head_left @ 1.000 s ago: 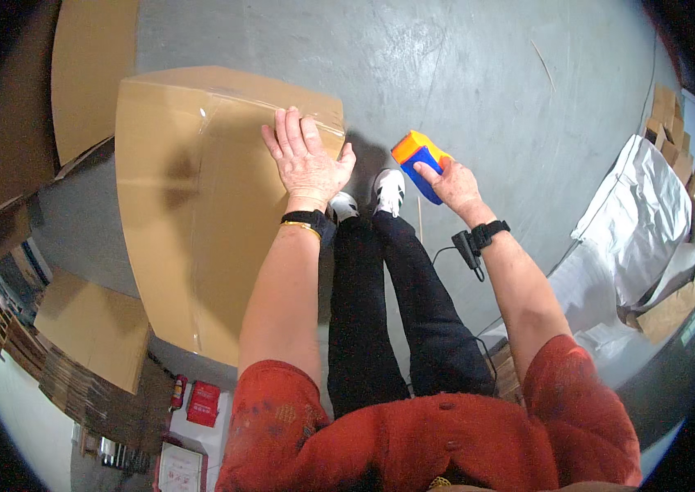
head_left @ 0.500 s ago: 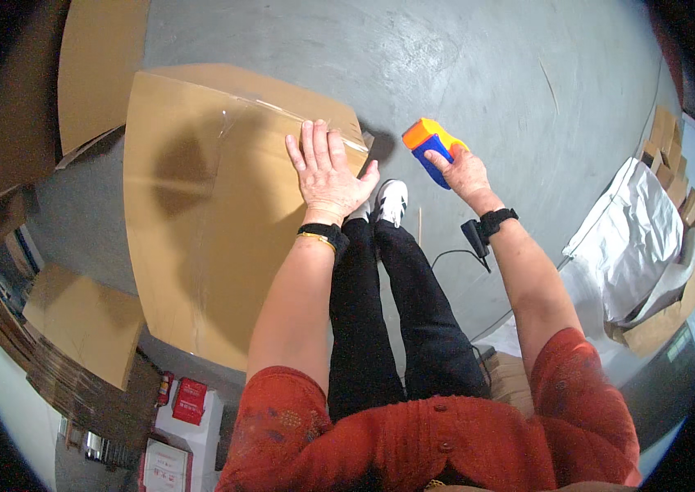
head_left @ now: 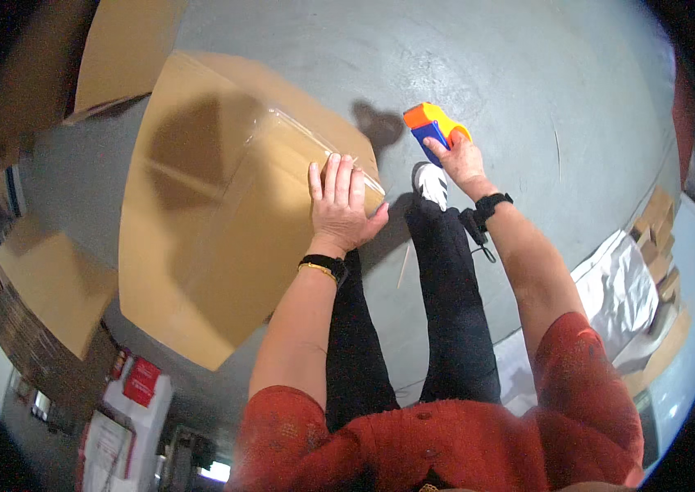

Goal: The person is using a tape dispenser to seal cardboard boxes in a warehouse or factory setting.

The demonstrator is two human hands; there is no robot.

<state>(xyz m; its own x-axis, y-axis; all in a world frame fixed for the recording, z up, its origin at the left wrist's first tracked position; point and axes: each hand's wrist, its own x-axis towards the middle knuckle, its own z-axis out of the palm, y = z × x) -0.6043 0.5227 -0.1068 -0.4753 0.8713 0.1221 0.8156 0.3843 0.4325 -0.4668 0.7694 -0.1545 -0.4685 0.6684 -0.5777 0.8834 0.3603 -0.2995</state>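
Observation:
A large brown cardboard box (head_left: 200, 287) stands on my left, with clear tape (head_left: 305, 134) along its upper far edge. My left hand (head_left: 339, 209) lies flat on the box's corner near that taped edge, its fingers stretched and thumb out to the side; nothing is held in it. Out over the floor to the right of the box, my right hand (head_left: 464, 164) grips an orange, yellow and blue tape dispenser (head_left: 428, 123). The dispenser is apart from the box.
More cardboard (head_left: 122, 57) stands at the far left, and stacked flat sheets (head_left: 56, 287) lie at the near left. A silvery sheet (head_left: 622, 279) and small cartons (head_left: 655, 225) are on the right. Red-and-white packages (head_left: 142, 381) sit at the lower left. Grey floor (head_left: 511, 74) stretches ahead.
The box has turned clockwise in view, its taped corner shifting right and nearer, with my left hand moving along on it. My legs have stepped apart. The dispenser stays in my right hand.

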